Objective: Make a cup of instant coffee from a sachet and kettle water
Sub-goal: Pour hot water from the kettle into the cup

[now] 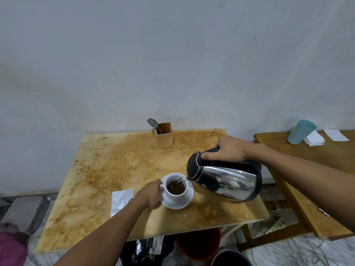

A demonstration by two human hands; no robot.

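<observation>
Cup takes kettle water: right hand, gripping the handle, should tilt gently; left hand pinches the cup's handle, steadying it.

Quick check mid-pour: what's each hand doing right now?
Left hand: closed on the handle of the white cup, steadying it.
Right hand: closed around the kettle handle, tilting it to pour.

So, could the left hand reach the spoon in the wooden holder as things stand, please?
Probably not yet: the left hand is steadying the cup during pouring, though the path to the spoon looks clear.
</observation>
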